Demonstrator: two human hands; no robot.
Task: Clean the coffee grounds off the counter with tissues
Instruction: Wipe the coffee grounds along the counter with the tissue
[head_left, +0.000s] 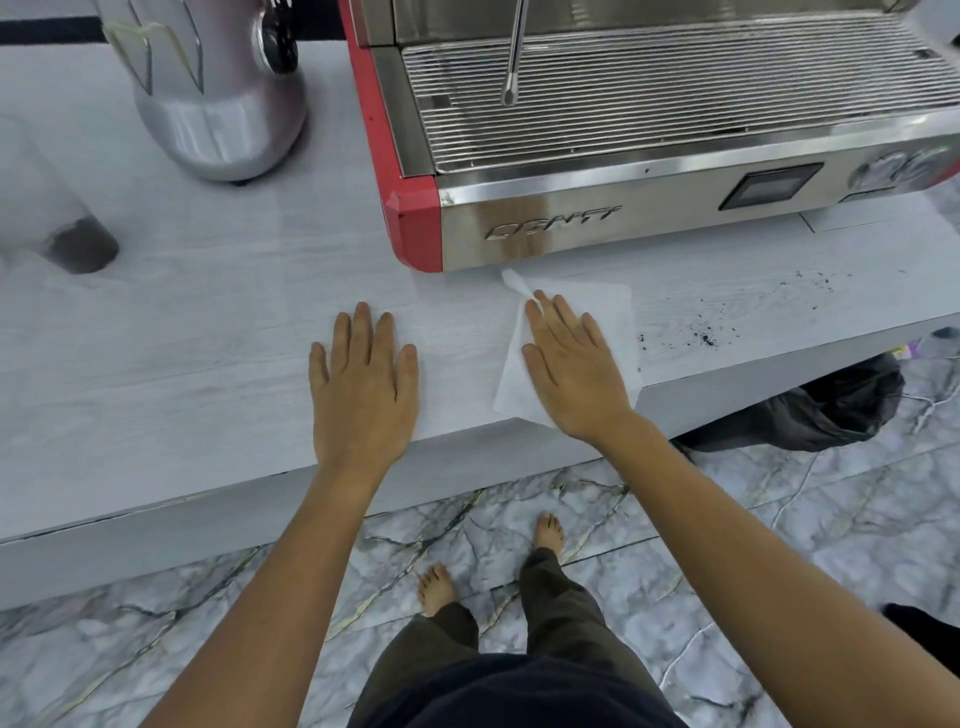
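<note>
A white tissue (615, 317) lies flat on the pale grey counter (182, 353) in front of the espresso machine. My right hand (574, 364) presses palm-down on the tissue, fingers stretched out flat. Dark coffee grounds (706, 339) are scattered on the counter just right of the tissue, with more specks (821, 280) further back right. My left hand (363, 379) rests flat on the bare counter to the left of the tissue, fingers spread and nothing under it.
A red and steel espresso machine (597, 218) stands behind the tissue. A silver grinder (218, 104) sits at the back left, with a blurred white container (47, 208) nearer the left edge. A black bin bag (831, 410) sits on the marble floor under the counter's right end.
</note>
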